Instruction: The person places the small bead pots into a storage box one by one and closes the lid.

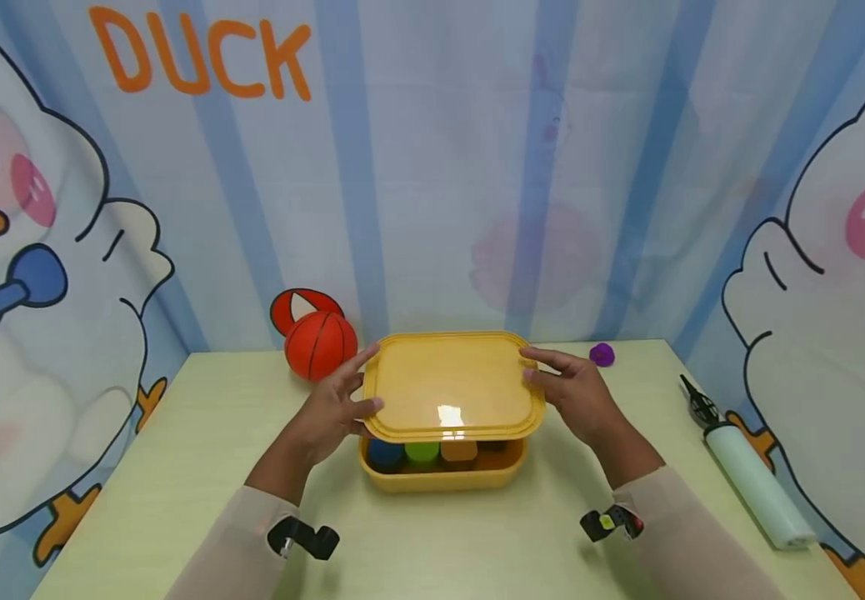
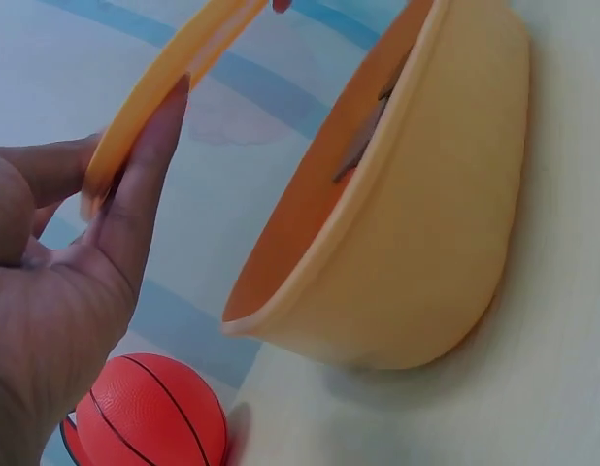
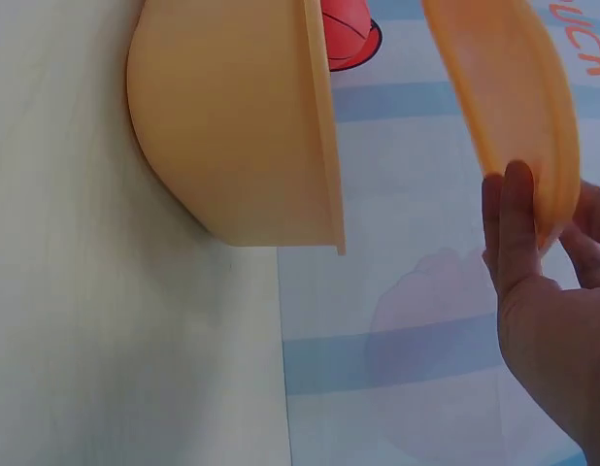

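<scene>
Both hands hold a yellow lid (image 1: 443, 383) by its two short ends. My left hand (image 1: 331, 410) pinches the left end, thumb on the upper face; my right hand (image 1: 577, 396) grips the opposite end. In the wrist views the lid is raised clear of a yellow plastic box (image 1: 443, 482), with a gap above the box's rim. The box stands on the table under the lid. Along its front part show a blue piece (image 1: 385, 455), a green piece (image 1: 422, 452) and an orange-tan piece (image 1: 458, 454). The lid hides the rest of the contents in the head view.
A red basketball-patterned ball (image 1: 321, 346) sits at the back left, behind my left hand. Near the back edge on the right lies a small purple object (image 1: 602, 354). A pale green cylinder with a black tip (image 1: 758, 483) lies along the table's right side.
</scene>
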`<state>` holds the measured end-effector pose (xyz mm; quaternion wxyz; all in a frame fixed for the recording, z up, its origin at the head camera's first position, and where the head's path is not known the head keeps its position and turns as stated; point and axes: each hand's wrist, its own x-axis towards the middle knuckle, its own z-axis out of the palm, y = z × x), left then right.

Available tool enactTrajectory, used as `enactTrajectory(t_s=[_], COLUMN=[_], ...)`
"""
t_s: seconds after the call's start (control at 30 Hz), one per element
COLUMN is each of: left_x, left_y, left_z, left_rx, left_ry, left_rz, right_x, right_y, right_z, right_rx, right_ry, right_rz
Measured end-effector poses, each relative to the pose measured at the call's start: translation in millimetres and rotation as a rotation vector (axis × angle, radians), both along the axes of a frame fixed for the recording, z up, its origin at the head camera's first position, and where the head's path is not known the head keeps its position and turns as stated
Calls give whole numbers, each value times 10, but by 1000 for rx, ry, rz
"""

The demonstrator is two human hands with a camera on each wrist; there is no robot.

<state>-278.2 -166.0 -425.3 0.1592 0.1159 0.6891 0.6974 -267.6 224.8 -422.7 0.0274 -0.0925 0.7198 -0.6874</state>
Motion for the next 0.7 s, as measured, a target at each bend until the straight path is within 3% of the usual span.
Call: enactTrajectory(t_s=[0.23, 0.43, 0.63, 0.7], left_x=[17, 28, 73, 101], left_y=[22, 75, 157, 187], left_z=[-5, 39, 100, 121], left_rx=[-68, -163, -399, -467], left_ry=[67, 140, 340, 372], left_rz=[77, 132, 214, 258], right_x=[68, 98, 150, 168], right_y=[-26, -59, -155, -206], right_z=[21, 54, 73, 71], right_rx=[60, 166, 290, 362], right_ry=[24, 85, 196, 239], right_rz=[98, 60, 1, -25])
